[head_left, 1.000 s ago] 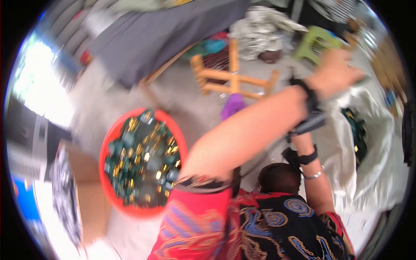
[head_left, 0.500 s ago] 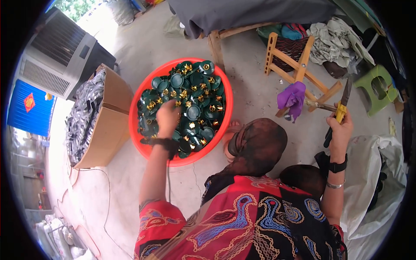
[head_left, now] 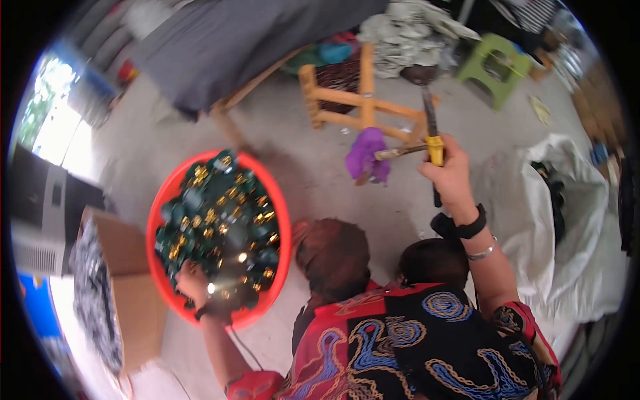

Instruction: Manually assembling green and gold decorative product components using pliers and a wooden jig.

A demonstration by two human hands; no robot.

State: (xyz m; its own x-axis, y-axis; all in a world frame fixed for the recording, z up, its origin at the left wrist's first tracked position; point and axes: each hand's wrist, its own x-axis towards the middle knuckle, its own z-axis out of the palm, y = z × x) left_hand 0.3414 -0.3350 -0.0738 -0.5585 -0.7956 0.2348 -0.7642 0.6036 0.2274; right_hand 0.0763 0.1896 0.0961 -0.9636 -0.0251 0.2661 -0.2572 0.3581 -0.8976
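My left hand (head_left: 193, 283) reaches into a red basin (head_left: 285, 230), at its lower left among dark green disc-shaped pieces with gold-coloured fittings (head_left: 223, 213). Its fingers are blurred against the pieces, so whether it grips one does not show. On the right, my right hand (head_left: 452, 175) is closed around a long tool (head_left: 435, 148) with a dark narrow blade pointing away, a yellow middle and a black lower end. Close by the tool, a thin stick (head_left: 402, 153) runs toward a bunched purple cloth (head_left: 369, 155).
Left of the basin stands a cardboard box (head_left: 137, 307) of grey pieces, behind it a grey cooler-like machine (head_left: 40, 207). Ahead are a cloth-covered table (head_left: 247, 40), a wooden folding stool (head_left: 367, 100) and a green plastic stool (head_left: 495, 70). A white sack (head_left: 527, 233) lies right.
My view has turned to the right, so the basin and box sit further left and lower. My left hand has moved toward the basin's near left side. The right hand keeps hold of the tool.
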